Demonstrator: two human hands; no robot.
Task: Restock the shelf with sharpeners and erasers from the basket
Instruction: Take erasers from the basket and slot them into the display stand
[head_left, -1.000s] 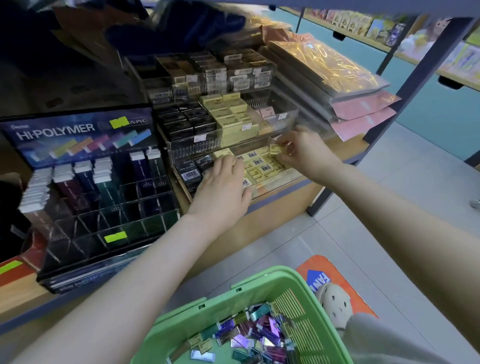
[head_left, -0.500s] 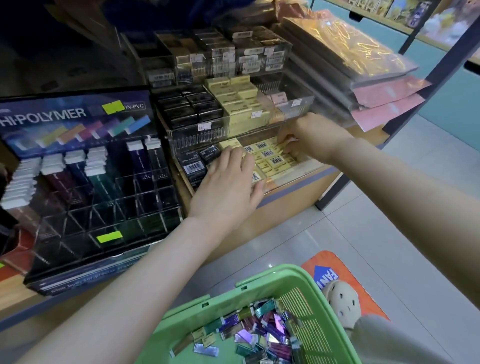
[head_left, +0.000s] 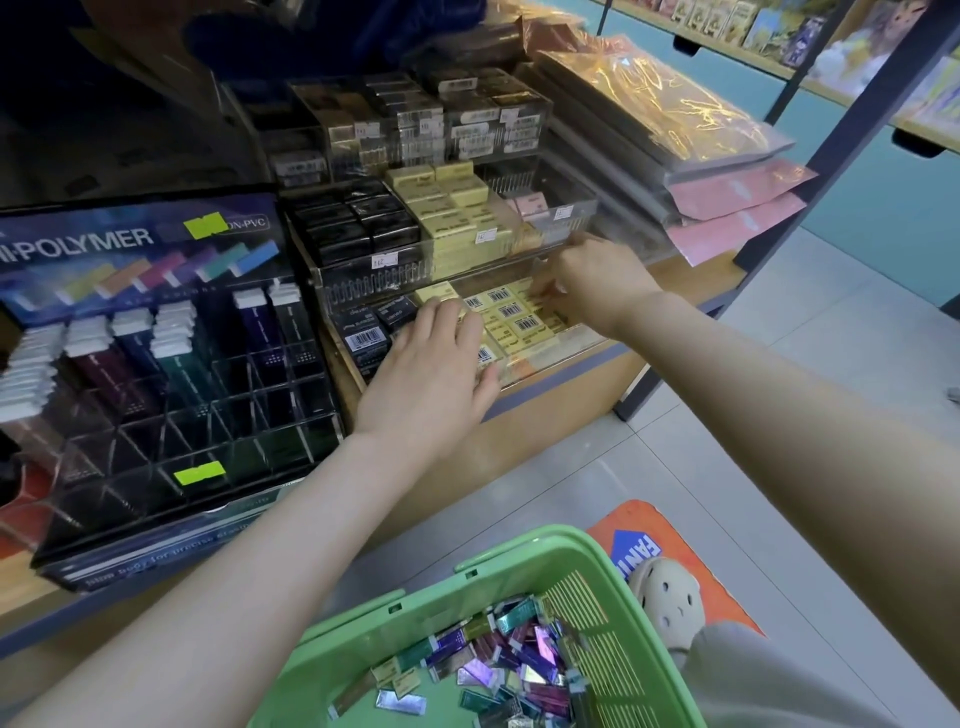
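Observation:
A clear tiered tray (head_left: 550, 358) on the shelf holds yellow erasers (head_left: 519, 325) with barcodes and black erasers (head_left: 363, 332) in its lowest tier. My left hand (head_left: 431, 374) lies flat, fingers straight, pressing on the yellow erasers at the tier's front. At the back right of the same tier my right hand (head_left: 592, 280) has its fingers curled down, pinching a yellow eraser in the row. A green basket (head_left: 519, 553) sits below me with several shiny coloured erasers (head_left: 498, 670) inside.
A dark Hi-Polymer eraser display (head_left: 156, 364) stands left of the tray. Gold and pink wrapped packets (head_left: 675, 104) are stacked to its right, by a dark shelf post (head_left: 779, 208). A foot in a beige clog (head_left: 670, 597) rests on an orange mat (head_left: 670, 525).
My right hand carried a yellow eraser down into the lowest tier's back row. My left hand stayed pressed on the front erasers. The view shifted closer and slightly left.

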